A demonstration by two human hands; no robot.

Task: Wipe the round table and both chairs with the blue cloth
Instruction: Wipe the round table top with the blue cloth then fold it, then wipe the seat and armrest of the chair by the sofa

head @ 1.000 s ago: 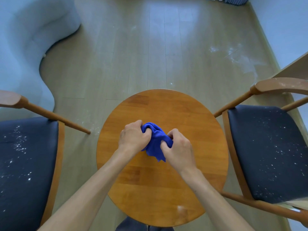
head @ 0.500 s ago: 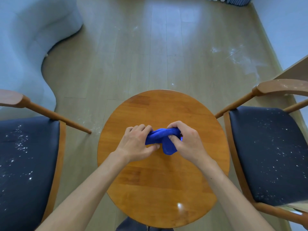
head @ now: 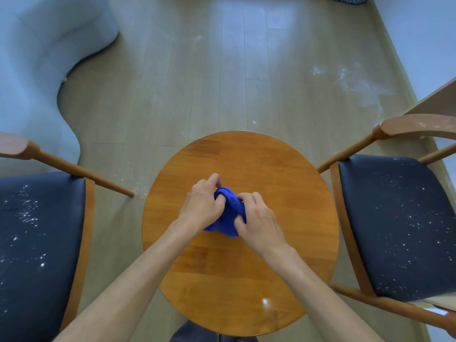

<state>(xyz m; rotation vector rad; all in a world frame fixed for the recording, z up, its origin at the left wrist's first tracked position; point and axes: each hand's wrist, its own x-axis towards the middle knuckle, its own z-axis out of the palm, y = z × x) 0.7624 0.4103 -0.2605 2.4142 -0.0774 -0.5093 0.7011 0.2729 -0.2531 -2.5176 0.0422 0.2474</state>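
The blue cloth (head: 228, 213) is bunched up over the middle of the round wooden table (head: 283, 191). My left hand (head: 201, 204) grips its left and upper part. My right hand (head: 259, 224) grips its right side, fingers curled into the fabric. The lower edge of the cloth hangs down to the tabletop. To the left stands a wooden chair with a dark seat (head: 37, 240) speckled with white dust. A matching chair (head: 399, 225), also dusty, stands to the right of the table.
A pale curved sofa (head: 37, 70) fills the far left. The wood floor (head: 222, 77) beyond the table has white dust patches at the right, near the wall (head: 419, 40). A light board (head: 441, 99) leans behind the right chair.
Both hands keep working the cloth over the table centre. It was stretched sideways between them half a second ago; now it is bunched and turned more upright, my left hand higher.
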